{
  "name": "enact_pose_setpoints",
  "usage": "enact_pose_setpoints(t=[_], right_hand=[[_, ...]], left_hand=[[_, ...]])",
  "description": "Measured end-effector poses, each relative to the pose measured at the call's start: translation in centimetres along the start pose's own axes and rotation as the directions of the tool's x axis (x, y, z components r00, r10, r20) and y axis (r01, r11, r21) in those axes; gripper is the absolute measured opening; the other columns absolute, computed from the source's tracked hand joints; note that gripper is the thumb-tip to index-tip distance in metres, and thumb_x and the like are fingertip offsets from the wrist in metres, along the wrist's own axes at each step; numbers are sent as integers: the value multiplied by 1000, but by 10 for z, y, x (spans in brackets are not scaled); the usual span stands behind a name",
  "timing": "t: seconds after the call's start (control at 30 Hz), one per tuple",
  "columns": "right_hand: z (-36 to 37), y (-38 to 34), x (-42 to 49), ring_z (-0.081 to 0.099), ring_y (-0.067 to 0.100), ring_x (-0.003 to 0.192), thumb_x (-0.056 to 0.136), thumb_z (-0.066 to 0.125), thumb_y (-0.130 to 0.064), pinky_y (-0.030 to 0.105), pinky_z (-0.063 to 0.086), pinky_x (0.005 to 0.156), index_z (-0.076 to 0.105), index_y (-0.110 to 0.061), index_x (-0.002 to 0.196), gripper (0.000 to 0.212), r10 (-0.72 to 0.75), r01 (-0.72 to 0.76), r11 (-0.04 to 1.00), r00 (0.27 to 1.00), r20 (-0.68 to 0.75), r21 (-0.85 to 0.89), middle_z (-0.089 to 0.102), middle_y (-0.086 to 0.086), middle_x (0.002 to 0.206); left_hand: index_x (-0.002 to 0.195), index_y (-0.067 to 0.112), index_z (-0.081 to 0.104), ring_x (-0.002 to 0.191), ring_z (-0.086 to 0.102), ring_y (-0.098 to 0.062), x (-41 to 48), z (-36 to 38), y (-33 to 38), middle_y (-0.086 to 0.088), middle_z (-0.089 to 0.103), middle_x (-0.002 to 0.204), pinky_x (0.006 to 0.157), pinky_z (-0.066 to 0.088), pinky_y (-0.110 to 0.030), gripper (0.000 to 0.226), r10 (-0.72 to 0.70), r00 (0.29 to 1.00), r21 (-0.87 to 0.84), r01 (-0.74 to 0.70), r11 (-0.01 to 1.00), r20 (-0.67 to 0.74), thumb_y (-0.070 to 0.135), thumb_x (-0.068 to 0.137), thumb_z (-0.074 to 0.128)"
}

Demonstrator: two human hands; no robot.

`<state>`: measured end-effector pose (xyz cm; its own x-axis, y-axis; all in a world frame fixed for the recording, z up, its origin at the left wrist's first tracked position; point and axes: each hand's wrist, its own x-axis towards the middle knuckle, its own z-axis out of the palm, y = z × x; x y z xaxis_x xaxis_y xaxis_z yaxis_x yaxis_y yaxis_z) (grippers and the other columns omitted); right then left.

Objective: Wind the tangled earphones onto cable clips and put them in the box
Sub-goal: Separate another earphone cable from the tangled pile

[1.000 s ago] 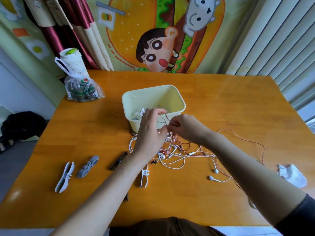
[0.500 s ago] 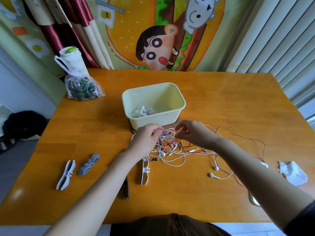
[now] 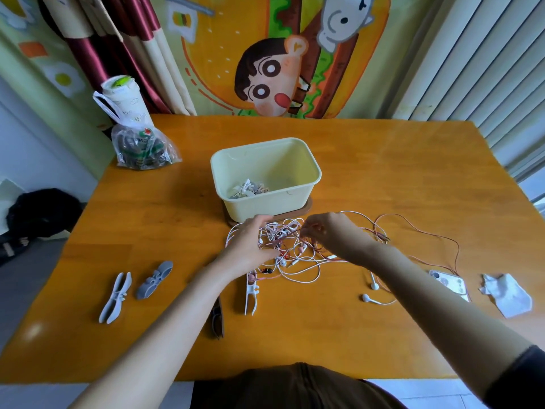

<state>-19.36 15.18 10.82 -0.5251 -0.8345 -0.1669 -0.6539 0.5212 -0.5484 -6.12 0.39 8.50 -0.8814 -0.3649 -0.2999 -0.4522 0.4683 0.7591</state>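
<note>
Head view, both forearms reaching forward across the table [image 3: 383,178]. My left hand [image 3: 250,243] lies palm-down on the left edge of the tangled earphones [image 3: 290,252], its fingers pointing toward the box [image 3: 265,205]. They are smeared by motion, so I cannot tell whether they grip a cord or only rest on the heap. My right hand [image 3: 334,236] is arched over the right side of the tangle, wrist raised, with fingertips [image 3: 308,231] curled and pinching thin strands. The tangle lies on the table just in front of the box. Pink cords loop away to the right, and two white earbuds [image 3: 370,293] lie nearer me.

One wound set [image 3: 246,188] lies inside the box at its near left corner. A white cable clip [image 3: 251,293] lies at the near edge of the tangle. A light grey clip [image 3: 115,296] and a darker grey clip [image 3: 154,279] lie side by side, well apart to the left.

A second ago both hands were held up in front of the box, partly hiding its near wall, with strands lifted between them. Half a second ago they had come down to its near edge. Now they are lower again, on the heap, and the whole box is clear of them.
</note>
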Motion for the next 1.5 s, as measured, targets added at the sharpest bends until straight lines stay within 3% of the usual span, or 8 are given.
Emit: enact_pose_setpoints(t=[0.1,0.2,0.63,0.8,1.0,1.2,1.37,1.5], right_hand=[[11,-15,-2,52,15,65,96,53,-23,25,36,59,67,-10,94,20,-79,81,995,996,-35,50,62,-1,75],[17,-17,-4,54,13,67,96,53,-23,24,40,62,65,-9,93,19,-110,116,988,992,-60,102,60,-5,75],[45,73,-4,58,18,82,94,56,-20,21,40,67,63,-4,104,20,272,-278,960,955,120,31,68,10,100],[-1,49,7,51,16,59,95,51,-11,16,35,52,59,-4,93,11,221,-182,969,940,-261,165,70,12,79],[-57,-33,3,39,7,54,94,56,-19,19,33,53,58,-11,89,10,-66,284,940,692,-719,187,44,-8,60],[-18,-31,3,57,13,62,91,59,-28,29,49,61,67,-17,90,14,-80,63,996,951,-298,-66,64,-7,73],[9,-23,-4,63,23,78,93,56,-32,36,53,67,67,-17,96,19,28,-52,990,984,-178,-133,69,2,90],[11,-25,-5,62,22,75,93,56,-32,34,53,64,66,-16,97,19,18,-47,988,981,-192,-150,67,3,92]], left_hand=[[111,27,57,90,59,-10,0,10,11,3,65,97,81,45,-28,18,109,994,-56,-108,993,15,20,94,57],[78,20,52,57,42,-14,-3,10,11,1,48,64,58,33,-33,28,138,989,-2,-139,990,-46,16,102,38],[70,16,43,59,41,-16,-16,-18,-27,-2,40,60,62,36,-29,36,-102,876,-231,-12,973,-472,11,103,28],[80,12,55,69,48,-16,-13,-20,-47,3,49,72,53,38,-20,32,-196,880,-199,119,973,-432,13,103,32],[82,21,61,61,48,-15,-7,-10,-36,1,55,67,48,33,-18,31,-91,959,-68,76,995,-269,14,102,38],[136,4,40,123,46,-22,-5,0,-12,-8,46,131,101,40,-29,46,23,917,-44,-44,998,-398,-2,93,52],[134,7,40,118,43,-23,-16,8,14,-2,42,124,103,38,-34,52,123,913,-15,-139,990,-389,-2,87,57],[115,10,59,98,45,-18,-22,11,30,6,43,107,91,35,-12,42,320,798,72,-331,941,-510,-13,80,52]])
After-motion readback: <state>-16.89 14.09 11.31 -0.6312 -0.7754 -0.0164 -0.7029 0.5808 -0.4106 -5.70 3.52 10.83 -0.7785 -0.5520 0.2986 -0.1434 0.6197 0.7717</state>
